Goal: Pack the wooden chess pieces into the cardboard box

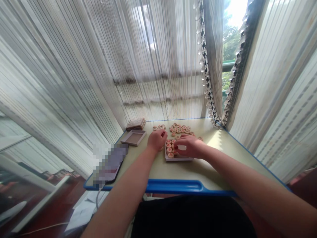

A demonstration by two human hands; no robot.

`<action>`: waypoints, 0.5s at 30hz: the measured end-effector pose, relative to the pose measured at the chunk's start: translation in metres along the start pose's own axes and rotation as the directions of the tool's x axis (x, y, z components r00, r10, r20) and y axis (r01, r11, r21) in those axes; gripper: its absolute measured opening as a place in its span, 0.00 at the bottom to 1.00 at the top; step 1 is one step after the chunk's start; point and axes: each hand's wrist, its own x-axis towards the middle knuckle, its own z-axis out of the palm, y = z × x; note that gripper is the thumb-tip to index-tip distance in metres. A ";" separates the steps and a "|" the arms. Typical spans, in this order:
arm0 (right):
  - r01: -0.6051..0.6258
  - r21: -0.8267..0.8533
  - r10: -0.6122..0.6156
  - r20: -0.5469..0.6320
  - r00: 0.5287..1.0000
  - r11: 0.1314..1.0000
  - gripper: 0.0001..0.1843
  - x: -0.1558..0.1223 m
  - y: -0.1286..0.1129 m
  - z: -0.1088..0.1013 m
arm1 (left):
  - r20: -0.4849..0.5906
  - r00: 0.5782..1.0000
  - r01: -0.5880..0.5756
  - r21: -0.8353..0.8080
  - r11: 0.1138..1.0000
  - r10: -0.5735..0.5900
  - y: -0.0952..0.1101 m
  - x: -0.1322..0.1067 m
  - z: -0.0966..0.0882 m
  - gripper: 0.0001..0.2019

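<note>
A small white box (178,159) lies in the middle of the table and holds several round wooden game pieces (169,149) with red marks. My right hand (189,145) rests over the box, fingers curled and pinching at the pieces inside it. My left hand (157,139) is just left of the box, fingers closed around a piece I can barely see. Many more loose round pieces (180,129) lie spread on the table behind both hands.
The table (223,145) is pale with a blue rim (173,186). A box lid (134,137) and a folded board (135,124) sit at the back left, a phone (112,163) with a cable at the front left. Sheer curtains (99,66) hang close behind.
</note>
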 end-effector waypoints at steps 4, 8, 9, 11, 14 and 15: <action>0.052 0.064 -0.051 -0.023 0.998 0.997 0.05 0.001 -0.002 0.000 | 0.025 1.000 0.003 0.024 1.000 -0.004 -0.010 0.002 0.001 0.15; 0.106 0.083 -0.105 -0.006 0.994 0.991 0.04 0.002 -0.007 -0.002 | 0.037 0.999 0.031 0.027 0.999 -0.032 -0.018 0.004 -0.001 0.15; 0.116 0.081 -0.116 -0.005 0.993 0.990 0.04 0.002 -0.008 -0.003 | 0.038 0.998 0.038 0.029 0.999 -0.039 -0.019 0.005 -0.001 0.15; 0.123 0.080 -0.123 -0.009 0.992 0.989 0.02 0.002 -0.009 -0.005 | 0.045 0.998 0.042 0.032 0.999 -0.043 -0.019 0.004 -0.002 0.15; 0.105 0.075 -0.105 -0.006 0.994 0.992 0.02 0.001 -0.008 -0.006 | 0.059 0.997 0.038 0.036 0.999 -0.040 -0.016 0.004 -0.004 0.15; 0.092 0.069 -0.092 -0.003 0.996 0.993 0.02 0.001 -0.007 -0.005 | 0.063 0.997 0.036 0.034 0.999 -0.038 -0.016 0.004 -0.004 0.15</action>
